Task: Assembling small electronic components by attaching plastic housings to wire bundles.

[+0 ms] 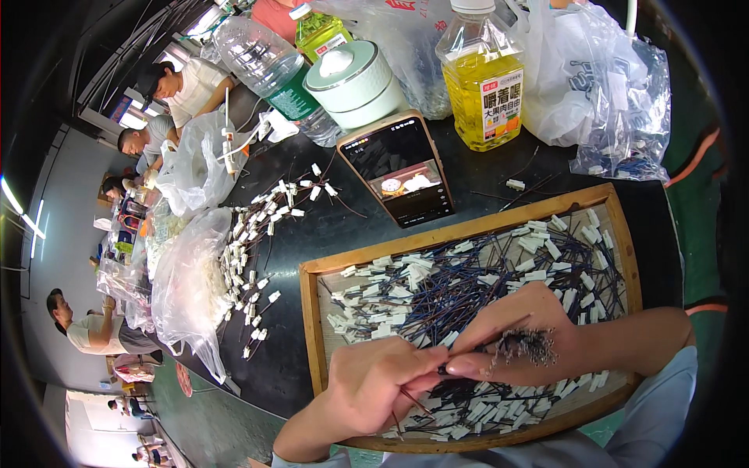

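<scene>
Over the wooden-framed tray (pixel 310 335) my two hands meet, fingertips nearly touching. My left hand (pixel 382 382) is closed in a pinch, and a thin brown wire (pixel 415 401) sticks out below its fingers. My right hand (pixel 511 335) is closed around a bundle of thin dark wires (pixel 524 348), whose small metallic tips fan out over the back of the hand. A small dark piece shows between the thumbs; its kind cannot be made out. Under the hands, the tray holds many white plastic connectors (pixel 390 316) with dark blue and brown wires attached.
Behind the tray a phone (pixel 398 168) leans on a pale green lidded container (pixel 355 86). A yellow drink bottle (pixel 482 86), a clear bottle (pixel 269 74) and plastic bags (pixel 195 273) stand around. Loose wired connectors (pixel 257 234) lie on the black table (pixel 285 312). Other people sit farther left.
</scene>
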The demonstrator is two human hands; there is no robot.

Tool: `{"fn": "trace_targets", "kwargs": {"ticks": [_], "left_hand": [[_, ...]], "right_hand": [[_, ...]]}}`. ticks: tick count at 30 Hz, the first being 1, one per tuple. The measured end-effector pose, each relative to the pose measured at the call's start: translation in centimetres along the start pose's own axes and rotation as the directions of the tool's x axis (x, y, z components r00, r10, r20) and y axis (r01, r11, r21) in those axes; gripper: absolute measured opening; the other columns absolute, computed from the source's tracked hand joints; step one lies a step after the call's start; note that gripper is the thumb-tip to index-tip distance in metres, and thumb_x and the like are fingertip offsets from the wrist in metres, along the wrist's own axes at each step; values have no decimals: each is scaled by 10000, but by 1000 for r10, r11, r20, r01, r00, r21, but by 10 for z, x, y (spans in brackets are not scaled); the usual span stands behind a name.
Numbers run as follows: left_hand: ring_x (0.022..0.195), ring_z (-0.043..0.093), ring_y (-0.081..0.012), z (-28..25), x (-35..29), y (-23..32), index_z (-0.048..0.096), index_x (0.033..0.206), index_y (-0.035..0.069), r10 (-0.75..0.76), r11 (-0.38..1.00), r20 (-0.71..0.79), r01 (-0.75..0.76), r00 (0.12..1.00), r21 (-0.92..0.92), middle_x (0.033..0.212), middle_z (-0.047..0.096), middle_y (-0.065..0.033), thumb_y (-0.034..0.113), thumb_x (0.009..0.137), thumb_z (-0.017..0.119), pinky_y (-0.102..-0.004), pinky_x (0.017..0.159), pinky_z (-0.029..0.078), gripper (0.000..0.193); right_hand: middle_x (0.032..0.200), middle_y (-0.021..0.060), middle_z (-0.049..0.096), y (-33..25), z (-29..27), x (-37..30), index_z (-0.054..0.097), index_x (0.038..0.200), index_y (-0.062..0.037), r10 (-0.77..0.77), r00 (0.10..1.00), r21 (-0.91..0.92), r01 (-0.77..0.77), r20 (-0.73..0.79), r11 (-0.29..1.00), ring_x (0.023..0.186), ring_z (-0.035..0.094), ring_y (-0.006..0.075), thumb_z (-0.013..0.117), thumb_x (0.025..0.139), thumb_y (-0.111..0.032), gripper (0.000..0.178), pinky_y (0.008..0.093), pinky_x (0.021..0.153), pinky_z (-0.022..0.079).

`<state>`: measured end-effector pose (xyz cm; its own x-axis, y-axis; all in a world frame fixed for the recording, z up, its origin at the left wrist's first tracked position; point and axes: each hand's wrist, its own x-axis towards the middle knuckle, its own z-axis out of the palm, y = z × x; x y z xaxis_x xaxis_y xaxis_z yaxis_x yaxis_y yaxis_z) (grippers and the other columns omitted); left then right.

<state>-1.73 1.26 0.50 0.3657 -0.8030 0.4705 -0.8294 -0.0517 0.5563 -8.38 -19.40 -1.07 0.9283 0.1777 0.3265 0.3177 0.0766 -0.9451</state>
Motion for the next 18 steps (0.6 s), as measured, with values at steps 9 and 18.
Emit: {"fn": "trace_targets", "kwargs": {"ticks": [9, 18], "left_hand": [[450, 319, -56, -9, -6, -7, 526, 893, -29, -589, 770, -248, 442, 769, -459, 596, 428, 16, 341, 966, 375, -209, 429, 236, 406], [432, 263, -68, -7, 10, -12, 457, 889, 80, -753, 360, -110, 266, 649, -894, 611, 379, -22, 216, 955, 385, -197, 353, 222, 168]], "right_hand": [[756, 86, 669, 0, -6, -1, 664, 888, -3, 2, 995, -150, -16, -96, 989, 635, 648, 141, 703, 790, -55, 118, 241, 553, 473], [700, 70, 616, 1, 2, 0, 605, 815, -17, 136, 983, -166, -155, -123, 974, 585, 559, 87, 708, 811, -129, 152, 234, 527, 424]]}}
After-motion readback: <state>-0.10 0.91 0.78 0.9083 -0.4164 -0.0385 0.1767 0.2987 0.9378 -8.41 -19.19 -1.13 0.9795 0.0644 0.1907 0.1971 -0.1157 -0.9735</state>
